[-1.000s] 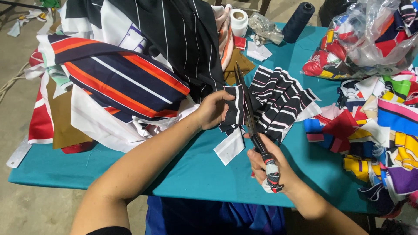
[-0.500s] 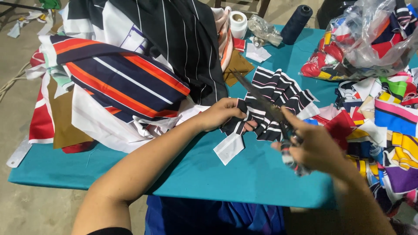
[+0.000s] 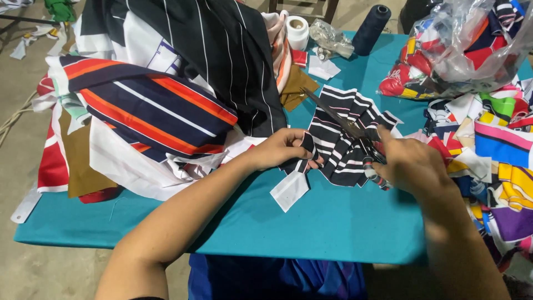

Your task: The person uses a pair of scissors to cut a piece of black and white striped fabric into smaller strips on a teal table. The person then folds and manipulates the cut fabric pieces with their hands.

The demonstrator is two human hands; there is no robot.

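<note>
With the left hand (image 3: 280, 149) pinching the striped cloth (image 3: 344, 139) mid-table and the right hand (image 3: 408, 164) gripping the scissors (image 3: 347, 126), it seems wise to keep the cloth taut, thumb off the blade line.

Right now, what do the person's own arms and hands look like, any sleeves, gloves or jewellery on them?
Both arms are bare from the lower edge of the picture up to the fingers. The left hand wears no glove, ring or wristband that shows, and neither does the right hand. Only a sliver of dark sleeve hem shows near the left upper arm at the bottom edge. No watch or bracelet is visible on either wrist.
</note>
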